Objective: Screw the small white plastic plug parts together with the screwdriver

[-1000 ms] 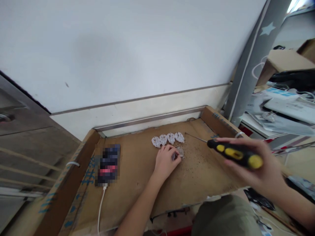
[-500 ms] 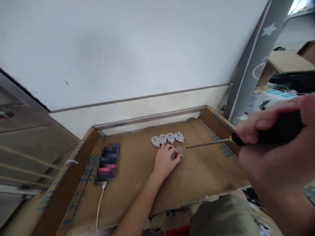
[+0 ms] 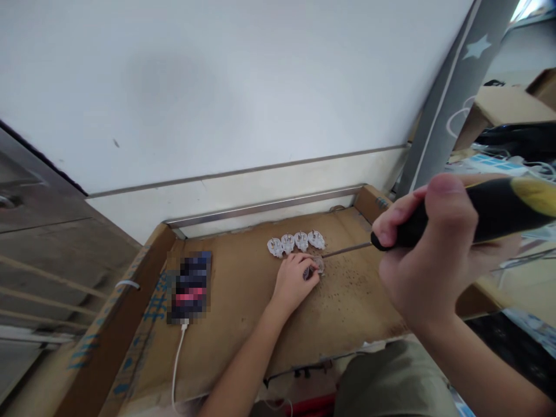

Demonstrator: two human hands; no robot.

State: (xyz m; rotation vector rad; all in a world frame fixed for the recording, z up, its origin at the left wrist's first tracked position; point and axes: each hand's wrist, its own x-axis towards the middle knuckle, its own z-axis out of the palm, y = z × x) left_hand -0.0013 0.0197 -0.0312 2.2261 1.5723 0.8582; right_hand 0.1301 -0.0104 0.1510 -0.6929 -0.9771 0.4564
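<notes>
Since half a second ago, the screwdriver (image 3: 495,211) has swung leftward with the right hand (image 3: 438,249), its tip now at the upper edge of the small clear plug part (image 3: 320,264); whether they touch cannot be told. That part lies on the cardboard-covered counter (image 3: 243,341), pinched under the fingers of the left hand (image 3: 292,281), the nearer of the two hands. Left of the right hand, it sits at the far end of the shaft, whose long axis runs right to left. The right hand is wrapped around the handle. Four white plug parts (image 3: 300,241) stand in a row just beyond. Blue characters (image 3: 156,298) print the cardboard's left side, too blurred to read; no brand is legible.
</notes>
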